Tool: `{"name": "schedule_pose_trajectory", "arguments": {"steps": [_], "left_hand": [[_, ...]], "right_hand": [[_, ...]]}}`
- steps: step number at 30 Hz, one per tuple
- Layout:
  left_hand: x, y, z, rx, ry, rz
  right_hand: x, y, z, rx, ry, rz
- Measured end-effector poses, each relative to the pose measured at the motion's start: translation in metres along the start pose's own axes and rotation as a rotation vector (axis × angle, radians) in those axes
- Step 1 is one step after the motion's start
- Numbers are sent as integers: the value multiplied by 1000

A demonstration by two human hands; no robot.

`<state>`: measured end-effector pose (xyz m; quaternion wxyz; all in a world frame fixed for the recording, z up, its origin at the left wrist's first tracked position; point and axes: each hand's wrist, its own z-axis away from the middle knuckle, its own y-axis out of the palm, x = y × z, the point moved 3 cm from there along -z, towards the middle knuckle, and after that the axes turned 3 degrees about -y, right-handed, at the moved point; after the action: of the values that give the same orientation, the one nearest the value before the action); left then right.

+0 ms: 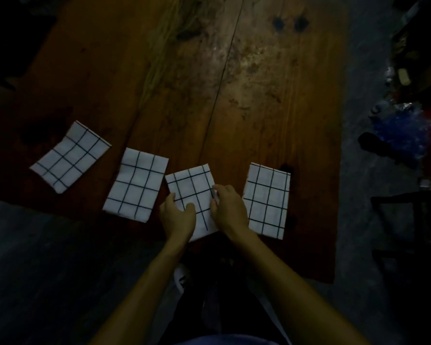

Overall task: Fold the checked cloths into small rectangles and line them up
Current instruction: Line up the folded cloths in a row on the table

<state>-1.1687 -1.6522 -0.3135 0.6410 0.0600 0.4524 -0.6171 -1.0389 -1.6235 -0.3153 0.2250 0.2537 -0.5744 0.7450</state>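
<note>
Both hands, left hand [177, 215] and right hand [228, 207], fingers curled, are gripping the third cloth [192, 185] (all four folded), squaring it beside the rightmost cloth [266, 200].

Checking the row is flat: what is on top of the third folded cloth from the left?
Both hands: left hand and right hand on the third cloth. Its near corners are covered.

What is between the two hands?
The head view shows a folded checked cloth between the left hand and right hand. Both hands hold its side edges on the wooden table.
</note>
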Motion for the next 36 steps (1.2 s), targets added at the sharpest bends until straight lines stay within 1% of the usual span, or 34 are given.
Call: {"name": "schedule_pose_trajectory", "arguments": {"steps": [6, 11, 18, 20, 22, 24, 26, 28, 31, 36], "left_hand": [[-11, 5, -12, 51, 86, -25], [-23, 11, -21, 95, 165, -109], [-34, 17, -27, 67, 280, -212], [-29, 16, -21, 4, 374, -311], [-22, 19, -10, -23, 513, -406], [-11, 28, 3, 61, 608, -505], [4, 40, 11, 166, 664, -657], [16, 47, 13, 189, 696, -798], [22, 46, 8, 176, 727, -852], [17, 47, 1, 196, 729, -940]], "right_hand": [[-5, 2, 1, -22, 68, -32], [-8, -2, -2, -53, 61, -61], [-11, -3, -9, -56, 35, -88], [-14, -8, -4, -102, 24, -85], [-25, -17, 5, -185, 15, -10], [-48, -27, 14, -250, 46, 91], [-72, -35, 22, -218, 112, 183], [-89, -38, 28, -124, 141, 243], [-101, -36, 33, -37, 106, 282], [-102, -34, 33, -62, 91, 253]]}}
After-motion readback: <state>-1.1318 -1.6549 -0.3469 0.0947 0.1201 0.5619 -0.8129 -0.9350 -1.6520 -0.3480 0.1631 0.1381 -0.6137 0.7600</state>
